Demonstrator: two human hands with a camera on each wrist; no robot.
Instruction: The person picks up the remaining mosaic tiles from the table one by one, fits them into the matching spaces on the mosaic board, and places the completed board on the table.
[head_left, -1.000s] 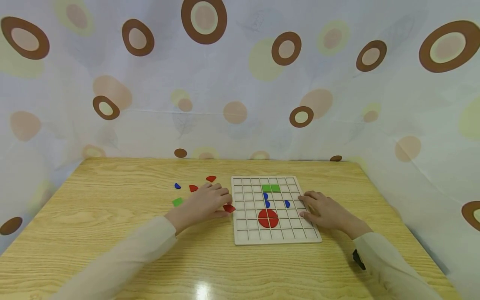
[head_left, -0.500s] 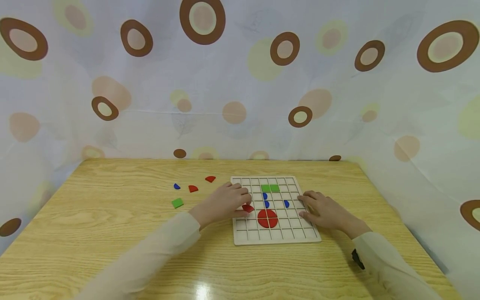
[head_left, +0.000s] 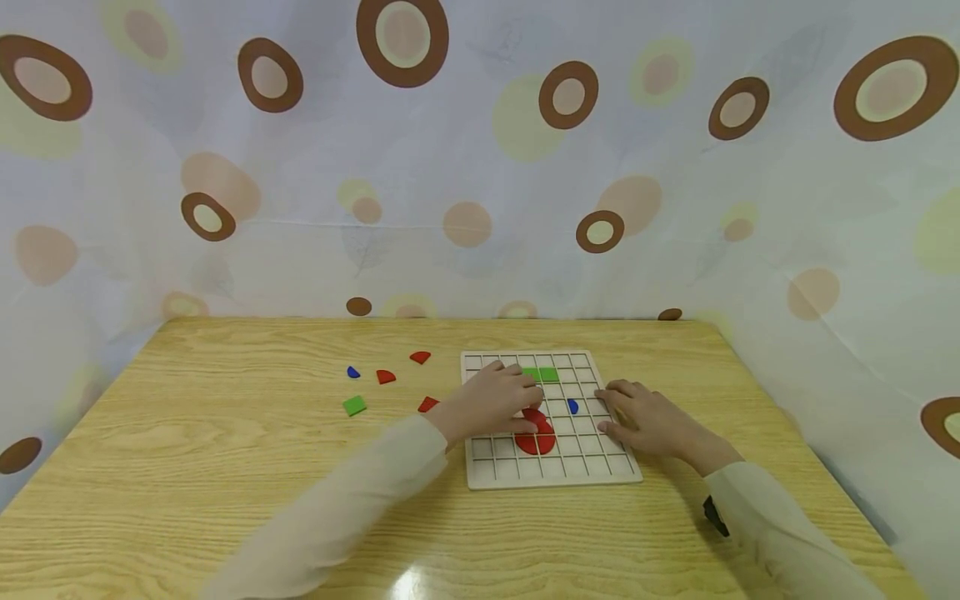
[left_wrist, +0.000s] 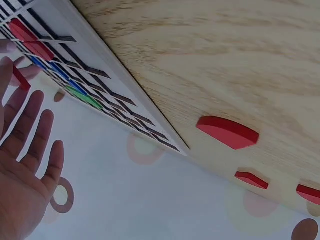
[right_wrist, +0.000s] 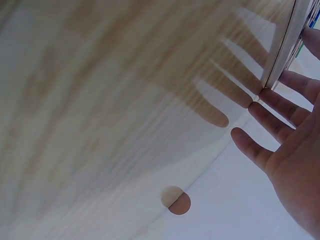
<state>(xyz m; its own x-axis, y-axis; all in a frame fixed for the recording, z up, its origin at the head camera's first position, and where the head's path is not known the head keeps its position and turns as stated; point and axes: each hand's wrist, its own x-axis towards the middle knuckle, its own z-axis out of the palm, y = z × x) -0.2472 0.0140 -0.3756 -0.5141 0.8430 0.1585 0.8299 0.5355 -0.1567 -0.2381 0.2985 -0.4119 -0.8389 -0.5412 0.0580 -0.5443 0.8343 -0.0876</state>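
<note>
My left hand [head_left: 495,402] is over the white grid board [head_left: 480,475], pinching a red quarter-circle piece [left_wrist: 21,79] between thumb and finger. Just below its fingertips lies a red circle made of quarter pieces [head_left: 536,443], partly covered. Two green squares [head_left: 550,374] sit near the board's far edge. One blue half-circle piece [head_left: 573,407] is on the right part of the grid. Other blue pieces [left_wrist: 60,71] are hidden by the left hand in the head view but show in the left wrist view. My right hand [head_left: 651,419] touches the board's right edge with loosely spread fingers.
Left of the board, on the wooden table [head_left: 225,467], lie loose red quarter pieces [head_left: 386,377], a green square [head_left: 355,406] and a blue half-circle [head_left: 353,372]. A patterned cloth [head_left: 420,267] hangs behind the table and along its sides.
My left hand has moved right from the board's left edge to above the red circle, carrying the red piece. A loose red piece it covered now shows. The right hand stays put.
</note>
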